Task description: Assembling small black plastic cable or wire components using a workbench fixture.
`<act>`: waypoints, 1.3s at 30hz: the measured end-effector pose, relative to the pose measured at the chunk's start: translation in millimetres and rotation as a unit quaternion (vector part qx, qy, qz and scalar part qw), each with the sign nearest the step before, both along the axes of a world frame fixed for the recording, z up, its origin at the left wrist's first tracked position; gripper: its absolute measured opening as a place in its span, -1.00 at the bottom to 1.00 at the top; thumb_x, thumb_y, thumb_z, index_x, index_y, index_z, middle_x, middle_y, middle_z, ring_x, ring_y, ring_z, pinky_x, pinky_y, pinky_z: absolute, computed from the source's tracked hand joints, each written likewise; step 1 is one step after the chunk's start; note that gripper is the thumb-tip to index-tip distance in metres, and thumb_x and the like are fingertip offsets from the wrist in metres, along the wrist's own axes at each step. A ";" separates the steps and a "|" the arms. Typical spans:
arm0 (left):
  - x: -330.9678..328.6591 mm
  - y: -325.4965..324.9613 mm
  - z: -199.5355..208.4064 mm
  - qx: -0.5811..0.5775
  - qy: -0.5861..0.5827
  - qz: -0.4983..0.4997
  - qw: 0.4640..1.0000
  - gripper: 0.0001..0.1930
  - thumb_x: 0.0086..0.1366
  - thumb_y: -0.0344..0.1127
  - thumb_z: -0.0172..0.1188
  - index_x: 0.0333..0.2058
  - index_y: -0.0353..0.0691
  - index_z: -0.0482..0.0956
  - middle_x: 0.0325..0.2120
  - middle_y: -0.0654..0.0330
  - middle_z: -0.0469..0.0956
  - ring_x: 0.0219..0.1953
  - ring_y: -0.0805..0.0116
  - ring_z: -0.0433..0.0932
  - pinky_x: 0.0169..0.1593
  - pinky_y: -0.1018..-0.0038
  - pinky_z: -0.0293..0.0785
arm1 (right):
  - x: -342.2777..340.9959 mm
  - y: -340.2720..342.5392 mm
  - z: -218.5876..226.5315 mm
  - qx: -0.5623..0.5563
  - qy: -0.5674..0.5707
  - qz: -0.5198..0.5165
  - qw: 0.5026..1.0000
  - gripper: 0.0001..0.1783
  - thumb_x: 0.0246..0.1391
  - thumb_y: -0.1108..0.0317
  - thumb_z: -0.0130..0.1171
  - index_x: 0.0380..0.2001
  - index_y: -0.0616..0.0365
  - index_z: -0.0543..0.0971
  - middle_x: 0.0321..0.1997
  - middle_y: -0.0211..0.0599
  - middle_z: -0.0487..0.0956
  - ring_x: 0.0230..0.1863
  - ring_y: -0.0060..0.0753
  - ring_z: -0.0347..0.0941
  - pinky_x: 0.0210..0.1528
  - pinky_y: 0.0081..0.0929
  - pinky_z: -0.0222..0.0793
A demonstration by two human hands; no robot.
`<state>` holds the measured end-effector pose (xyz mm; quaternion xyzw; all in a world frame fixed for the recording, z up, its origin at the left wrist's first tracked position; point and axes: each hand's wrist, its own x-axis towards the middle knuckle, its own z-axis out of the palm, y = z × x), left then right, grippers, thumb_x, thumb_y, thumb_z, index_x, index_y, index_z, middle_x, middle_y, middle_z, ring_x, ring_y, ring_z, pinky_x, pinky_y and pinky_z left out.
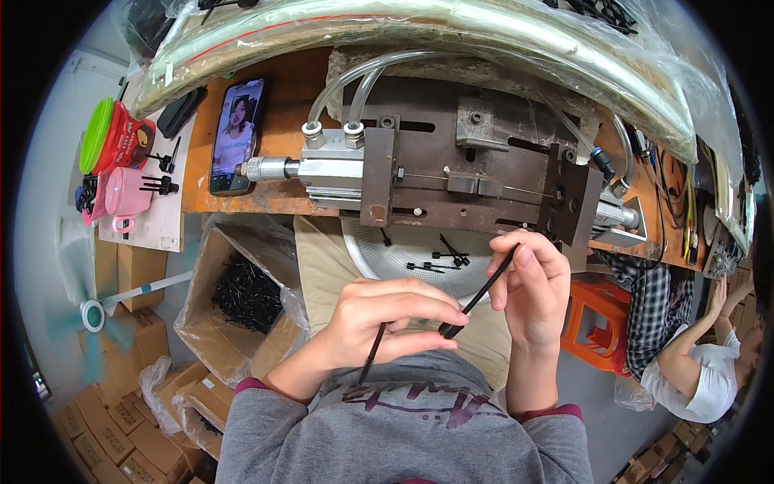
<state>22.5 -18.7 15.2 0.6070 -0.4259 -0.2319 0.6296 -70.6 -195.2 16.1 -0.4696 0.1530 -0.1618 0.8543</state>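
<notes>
Between the thumb and fingers of my right hand (pixel 530 294) is a thin black plastic rod with a thicker end (pixel 488 285), slanting down to the left. Its thick end reaches the fingertips of my left hand (pixel 385 316), which are closed around it. A second black rod (pixel 372 353) sticks out downward from the left hand's curled fingers; its other end is hidden. Beyond my hands, a white perforated basin (pixel 360 240) holds several similar black pieces (pixel 445 260). Above it is a brown metal fixture (pixel 419 153) with a small steel clamping block (pixel 474 185) in its middle.
Pneumatic cylinders (pixel 332 173) with clear hoses flank the fixture. A lit phone (pixel 236 137) lies on the wooden bench, left. A carton (pixel 205 278) of black parts stands below. Left are a pink cup (pixel 129 192) and a fan (pixel 93 315). A co-worker (pixel 700 363) sits at right near an orange stool (pixel 592 323).
</notes>
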 end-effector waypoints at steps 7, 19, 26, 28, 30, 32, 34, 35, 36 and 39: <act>-2.0 -7.6 0.2 -0.038 -0.097 0.005 0.994 -0.74 -0.12 -0.44 0.46 -0.36 -0.22 0.68 -0.41 0.17 0.65 -0.45 0.40 0.64 -0.48 0.59 0.53 | 0.3 6.2 4.9 -0.079 0.020 -0.063 0.995 -0.85 0.18 0.45 0.10 -0.37 0.36 0.52 -0.43 -0.17 0.56 -0.67 -0.57 0.42 -0.62 -0.68 0.31; 5.9 11.3 6.6 -0.068 -0.135 0.006 0.988 -0.75 -0.12 -0.37 0.45 -0.37 -0.19 0.70 -0.44 0.22 0.64 -0.54 0.44 0.61 -0.52 0.61 0.49 | -0.1 22.0 12.3 -0.091 0.026 -0.095 0.991 -0.83 0.25 0.40 -0.01 -0.33 0.33 0.43 -0.57 -0.13 0.53 -0.70 -0.42 0.49 -0.66 -0.64 0.37; 4.4 7.5 11.4 -0.026 -0.237 0.036 0.971 -0.70 -0.16 -0.28 0.45 -0.34 -0.04 0.72 -0.27 0.21 0.65 -0.64 0.56 0.50 -0.62 0.66 0.31 | 9.5 21.3 12.4 -0.049 0.041 -0.046 0.997 -0.78 0.27 0.34 -0.03 -0.35 0.32 0.42 -0.51 -0.01 0.58 -0.69 -0.43 0.49 -0.66 -0.62 0.38; 5.4 7.9 10.8 -0.004 -0.269 0.032 0.963 -0.71 -0.15 -0.26 0.44 -0.34 -0.03 0.72 -0.18 0.18 0.64 -0.67 0.63 0.45 -0.67 0.69 0.19 | 10.4 21.6 14.5 -0.030 0.021 -0.050 0.998 -0.78 0.27 0.35 -0.03 -0.35 0.32 0.42 -0.53 -0.03 0.57 -0.70 -0.43 0.49 -0.67 -0.62 0.39; 3.2 8.2 6.3 -0.010 -0.279 0.035 0.960 -0.72 -0.14 -0.25 0.44 -0.34 -0.03 0.72 -0.19 0.19 0.64 -0.68 0.64 0.45 -0.68 0.70 0.16 | 11.4 23.1 11.1 -0.056 0.025 -0.066 0.996 -0.74 0.29 0.32 -0.08 -0.37 0.34 0.41 -0.57 0.01 0.54 -0.77 -0.45 0.42 -0.75 -0.65 0.32; 2.1 8.8 3.9 -0.015 -0.285 0.038 0.958 -0.73 -0.13 -0.25 0.43 -0.35 -0.04 0.72 -0.20 0.19 0.65 -0.69 0.65 0.44 -0.69 0.70 0.14 | 11.9 24.2 9.6 -0.067 0.029 -0.074 0.995 -0.71 0.30 0.31 -0.11 -0.38 0.35 0.40 -0.60 0.03 0.53 -0.81 -0.46 0.38 -0.80 -0.67 0.30; 1.7 9.4 2.3 -0.017 -0.289 0.041 0.956 -0.74 -0.13 -0.26 0.43 -0.36 -0.05 0.72 -0.20 0.20 0.65 -0.69 0.66 0.44 -0.69 0.71 0.13 | 12.1 25.2 9.1 -0.064 0.034 -0.074 0.995 -0.71 0.30 0.31 -0.11 -0.38 0.35 0.40 -0.60 0.03 0.52 -0.80 -0.45 0.38 -0.80 -0.66 0.30; 1.8 9.3 2.7 -0.017 -0.290 0.041 0.956 -0.74 -0.13 -0.26 0.43 -0.36 -0.05 0.72 -0.21 0.20 0.65 -0.69 0.66 0.44 -0.69 0.71 0.13 | 12.1 25.6 9.6 -0.061 0.032 -0.075 0.995 -0.71 0.30 0.31 -0.11 -0.39 0.35 0.40 -0.60 0.03 0.52 -0.80 -0.44 0.39 -0.80 -0.66 0.31; 1.9 9.2 3.1 -0.018 -0.291 0.042 0.956 -0.74 -0.13 -0.26 0.43 -0.37 -0.06 0.72 -0.21 0.20 0.65 -0.69 0.66 0.44 -0.69 0.71 0.13 | 12.1 26.1 10.0 -0.059 0.031 -0.075 0.995 -0.72 0.30 0.32 -0.11 -0.39 0.35 0.40 -0.60 0.03 0.52 -0.80 -0.44 0.39 -0.81 -0.66 0.31; 2.0 8.9 3.8 -0.019 -0.291 0.044 0.956 -0.75 -0.13 -0.26 0.43 -0.37 -0.07 0.72 -0.21 0.20 0.65 -0.68 0.67 0.45 -0.69 0.71 0.12 | 8.5 22.1 8.5 -0.026 0.013 -0.047 0.998 -0.79 0.28 0.37 -0.06 -0.33 0.34 0.42 -0.54 -0.14 0.49 -0.67 -0.38 0.49 -0.72 -0.59 0.41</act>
